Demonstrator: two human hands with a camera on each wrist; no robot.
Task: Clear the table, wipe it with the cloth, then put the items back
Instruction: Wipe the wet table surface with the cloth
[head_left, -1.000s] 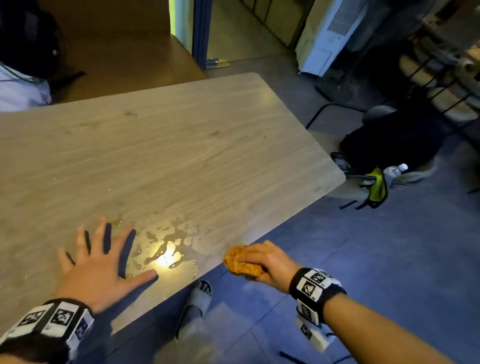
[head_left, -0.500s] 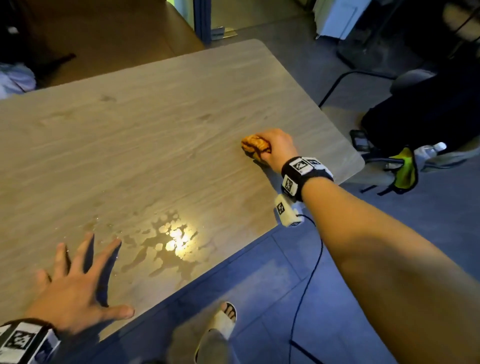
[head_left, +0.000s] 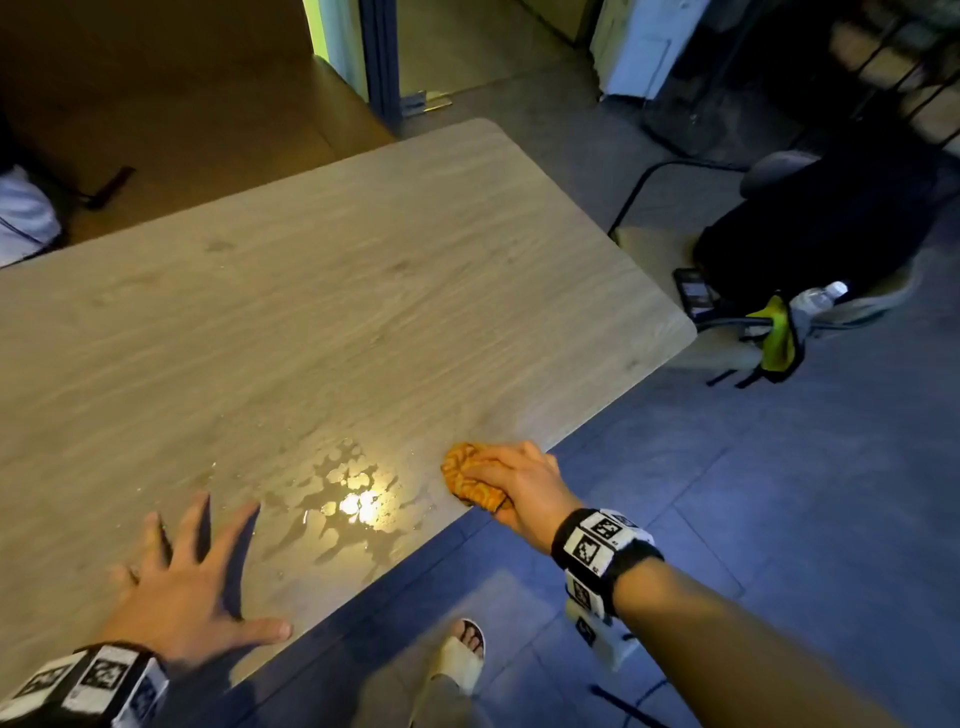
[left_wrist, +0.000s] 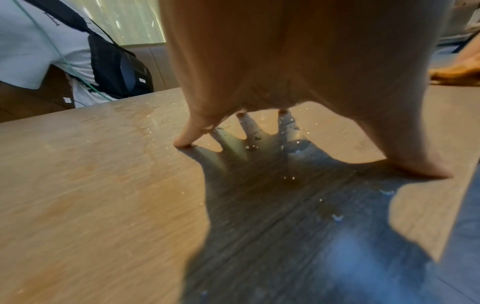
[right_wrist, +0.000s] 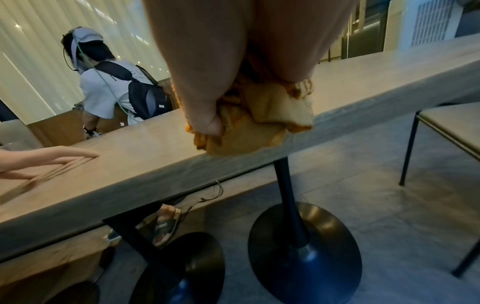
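— Bunching the orange cloth (head_left: 470, 480) like that, is the right hand (head_left: 522, 486) wiping well?

— It grips the cloth in a wad, fingers and thumb curled round it, right at the near edge of the table (head_left: 363, 291); the right wrist view shows part of the wad hanging over that edge. I'd judge a flatter cloth would take up more water per pass.

— Where is the water?

— A puddle (head_left: 348, 499) shines just left of the cloth, between the two hands, with small drops scattered near it. The next stroke should probably run leftward through it, pressing down, not skimming the rim.

— And the left hand (head_left: 192, 592)?

— Spread open, its fingers (left_wrist: 185, 137) straight and splayed, tips on the wet wood, holding nothing. It seems to brace the body. Lifting it later would let the cloth reach the drops beneath.

— Anything on the tabletop?

— Nothing but water shows; a phone (head_left: 693, 291) and bottle (head_left: 818, 296) lie on a seat beyond the right end.
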